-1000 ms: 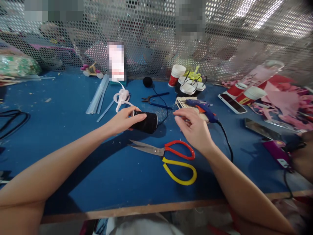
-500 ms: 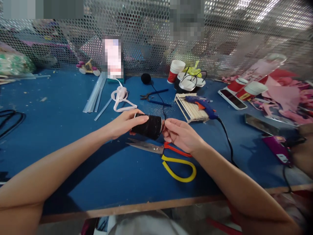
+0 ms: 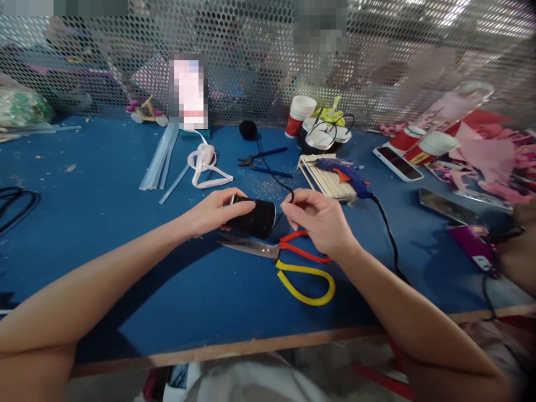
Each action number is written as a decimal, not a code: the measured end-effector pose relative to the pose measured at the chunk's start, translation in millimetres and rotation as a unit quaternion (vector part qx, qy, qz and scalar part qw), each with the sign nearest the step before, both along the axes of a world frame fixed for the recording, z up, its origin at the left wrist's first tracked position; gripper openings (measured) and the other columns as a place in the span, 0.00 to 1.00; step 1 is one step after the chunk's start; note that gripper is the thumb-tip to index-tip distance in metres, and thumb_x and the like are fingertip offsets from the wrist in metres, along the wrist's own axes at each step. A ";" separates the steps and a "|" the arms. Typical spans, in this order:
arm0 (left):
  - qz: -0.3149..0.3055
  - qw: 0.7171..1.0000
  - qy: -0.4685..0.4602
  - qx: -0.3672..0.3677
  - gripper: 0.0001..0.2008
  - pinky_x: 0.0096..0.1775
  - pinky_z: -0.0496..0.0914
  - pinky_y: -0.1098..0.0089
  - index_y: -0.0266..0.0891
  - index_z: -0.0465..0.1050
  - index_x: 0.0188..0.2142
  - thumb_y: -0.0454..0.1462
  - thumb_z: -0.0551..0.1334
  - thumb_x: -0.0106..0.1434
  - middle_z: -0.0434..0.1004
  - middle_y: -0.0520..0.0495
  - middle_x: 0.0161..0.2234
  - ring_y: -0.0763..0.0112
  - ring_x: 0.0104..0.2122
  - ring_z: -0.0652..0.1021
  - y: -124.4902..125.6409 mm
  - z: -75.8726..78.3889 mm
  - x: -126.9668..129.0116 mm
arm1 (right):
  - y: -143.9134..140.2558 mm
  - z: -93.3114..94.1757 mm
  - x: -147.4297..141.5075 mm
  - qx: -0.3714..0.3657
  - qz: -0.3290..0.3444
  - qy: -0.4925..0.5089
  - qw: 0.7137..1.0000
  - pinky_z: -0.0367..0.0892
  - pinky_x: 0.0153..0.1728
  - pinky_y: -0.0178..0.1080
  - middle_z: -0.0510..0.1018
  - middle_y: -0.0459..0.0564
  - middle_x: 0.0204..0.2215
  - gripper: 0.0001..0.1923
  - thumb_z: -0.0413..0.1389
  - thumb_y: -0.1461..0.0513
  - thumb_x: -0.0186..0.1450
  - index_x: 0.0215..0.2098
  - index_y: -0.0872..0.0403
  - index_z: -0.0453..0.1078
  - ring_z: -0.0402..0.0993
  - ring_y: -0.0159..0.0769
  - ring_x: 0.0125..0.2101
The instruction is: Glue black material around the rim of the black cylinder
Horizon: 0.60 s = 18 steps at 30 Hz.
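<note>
At centre of the blue table (image 3: 104, 184): L hand (image 3: 211, 212) is gripping a black cord spool (image 3: 255, 216), lying on its side, long axis running L–R, just above the scissors (image 3: 288, 259). R hand (image 3: 320, 220), just beside the spool's R end, is pinching the black cord (image 3: 287, 192) w/ fingertips closed; the cord is trailing away toward the pliers (image 3: 262, 163).

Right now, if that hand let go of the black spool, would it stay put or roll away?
The black spool looks round and lies on its side, so it would probably roll on the flat blue table. The thin black cord pinched by the right hand looks floppy and might check it slightly.
</note>
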<state>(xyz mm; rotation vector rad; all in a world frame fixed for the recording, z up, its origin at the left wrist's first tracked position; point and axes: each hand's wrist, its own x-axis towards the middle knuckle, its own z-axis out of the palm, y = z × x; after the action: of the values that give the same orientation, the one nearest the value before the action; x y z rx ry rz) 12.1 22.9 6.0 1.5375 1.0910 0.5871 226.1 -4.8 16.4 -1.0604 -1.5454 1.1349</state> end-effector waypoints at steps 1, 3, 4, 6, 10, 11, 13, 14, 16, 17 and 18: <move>0.000 1.000 0.003 -0.001 0.19 0.22 0.64 0.76 0.39 0.68 0.36 0.52 0.58 0.57 0.65 0.52 0.24 0.76 0.22 0.67 -1.0 0.7 0.6 | 0.0 1.4 -1.0 0.012 -0.001 -0.012 1.000 0.59 0.20 0.33 0.67 0.42 0.22 0.07 0.58 0.59 0.58 0.27 0.53 0.67 0.60 0.24 0.19; -0.001 1.000 0.008 0.000 0.19 0.22 0.64 0.76 0.39 0.68 0.36 0.52 0.59 0.57 0.66 0.52 0.24 0.75 0.23 0.68 -2.7 2.5 1.7 | 0.3 3.3 -2.5 0.029 -0.006 -0.031 0.999 0.60 0.22 0.34 0.67 0.42 0.24 0.07 0.58 0.59 0.57 0.26 0.53 0.66 0.60 0.24 0.20; -0.002 1.000 0.008 0.001 0.19 0.22 0.64 0.76 0.38 0.68 0.36 0.51 0.59 0.57 0.66 0.52 0.25 0.75 0.23 0.68 -3.3 3.2 2.0 | 0.7 3.6 -2.7 0.035 -0.011 -0.038 0.999 0.60 0.22 0.34 0.67 0.42 0.24 0.07 0.58 0.59 0.57 0.26 0.53 0.66 0.61 0.25 0.21; -0.006 1.000 0.006 0.002 0.18 0.22 0.64 0.76 0.38 0.68 0.36 0.51 0.59 0.57 0.66 0.52 0.25 0.75 0.23 0.68 -3.9 4.1 2.2 | 1.7 3.0 -2.3 0.037 -0.021 -0.047 0.998 0.60 0.23 0.34 0.67 0.42 0.24 0.07 0.58 0.59 0.58 0.26 0.53 0.67 0.61 0.25 0.21; -0.017 0.999 0.016 0.022 0.18 0.23 0.64 0.76 0.38 0.68 0.37 0.51 0.59 0.57 0.67 0.52 0.25 0.75 0.23 0.68 -3.3 3.5 1.2 | 4.3 0.3 -0.1 0.042 -0.027 -0.059 0.997 0.59 0.23 0.34 0.68 0.42 0.24 0.08 0.58 0.58 0.58 0.26 0.54 0.67 0.61 0.25 0.22; -0.018 0.999 0.021 0.028 0.18 0.23 0.64 0.76 0.39 0.69 0.37 0.51 0.59 0.57 0.67 0.52 0.25 0.75 0.23 0.68 -3.2 3.2 1.0 | 4.8 -0.1 0.3 0.043 -0.028 -0.063 0.997 0.59 0.23 0.34 0.68 0.43 0.23 0.08 0.58 0.58 0.58 0.26 0.54 0.66 0.61 0.25 0.22; -0.022 0.999 0.026 0.028 0.19 0.23 0.64 0.76 0.39 0.68 0.38 0.51 0.59 0.57 0.67 0.52 0.25 0.75 0.23 0.68 -3.1 2.8 0.7 | 5.6 -0.3 0.6 0.044 -0.032 -0.069 0.996 0.59 0.22 0.33 0.67 0.43 0.23 0.09 0.58 0.58 0.58 0.26 0.54 0.66 0.61 0.25 0.22; -0.025 0.999 0.025 0.026 0.19 0.23 0.64 0.76 0.38 0.68 0.39 0.51 0.59 0.57 0.67 0.52 0.25 0.75 0.23 0.68 -3.2 2.8 0.6 | 6.0 -0.2 0.6 0.042 -0.033 -0.070 0.996 0.59 0.22 0.33 0.67 0.43 0.23 0.09 0.58 0.58 0.57 0.26 0.55 0.66 0.61 0.25 0.21; -0.033 0.999 0.020 0.022 0.19 0.23 0.64 0.76 0.38 0.68 0.39 0.50 0.59 0.57 0.67 0.52 0.25 0.75 0.23 0.68 -3.4 3.2 0.5 | 6.5 0.0 0.5 0.034 -0.034 -0.068 0.997 0.58 0.21 0.32 0.66 0.42 0.21 0.09 0.58 0.58 0.57 0.26 0.55 0.66 0.60 0.24 0.20; -0.037 0.999 0.018 0.020 0.18 0.24 0.65 0.76 0.38 0.68 0.39 0.50 0.59 0.57 0.67 0.52 0.26 0.75 0.23 0.68 -3.6 3.5 0.5 | 6.7 0.0 0.5 0.027 -0.033 -0.065 0.997 0.58 0.20 0.32 0.66 0.42 0.21 0.10 0.58 0.57 0.57 0.26 0.56 0.66 0.60 0.24 0.19; -0.039 0.999 0.015 0.018 0.18 0.24 0.65 0.76 0.38 0.67 0.39 0.50 0.59 0.57 0.68 0.52 0.26 0.75 0.23 0.68 -3.8 3.8 0.5 | 6.9 -0.1 0.6 0.021 -0.032 -0.062 0.997 0.57 0.20 0.32 0.65 0.41 0.20 0.10 0.58 0.57 0.57 0.26 0.56 0.66 0.60 0.23 0.19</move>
<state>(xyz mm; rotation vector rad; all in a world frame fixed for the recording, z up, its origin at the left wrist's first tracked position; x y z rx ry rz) 12.6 19.2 9.9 1.6168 1.0428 0.5347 226.6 2.1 16.3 -1.1617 -1.6131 1.0060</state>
